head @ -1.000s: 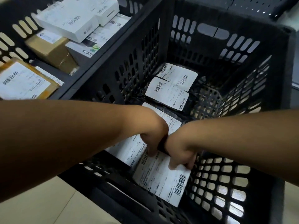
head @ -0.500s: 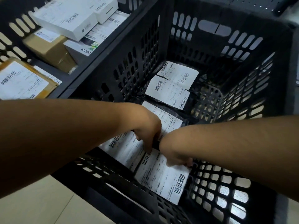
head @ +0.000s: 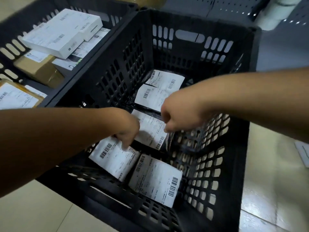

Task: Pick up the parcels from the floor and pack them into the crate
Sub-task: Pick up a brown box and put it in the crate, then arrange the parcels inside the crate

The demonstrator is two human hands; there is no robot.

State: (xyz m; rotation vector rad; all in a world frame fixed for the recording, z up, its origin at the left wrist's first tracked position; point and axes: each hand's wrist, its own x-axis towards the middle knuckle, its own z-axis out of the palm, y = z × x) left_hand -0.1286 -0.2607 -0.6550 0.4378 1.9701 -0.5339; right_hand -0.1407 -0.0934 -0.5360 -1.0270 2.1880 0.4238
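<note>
Fingers [head: 127, 143] of both hands blurred above parcels [head: 150, 129] in crate [head: 217, 158].

My two forearms are bare from the frame's edges to the wrists, with no sleeve showing. My left hand [head: 127, 131] and right hand [head: 179, 114] wear no gloves, and I see no watch, ring or band. Both are blurred.

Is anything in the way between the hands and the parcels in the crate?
No. Both hands are already down inside the black crate. The left hand touches a labelled parcel, and the right hand hangs just over another parcel, with nothing between.
</note>
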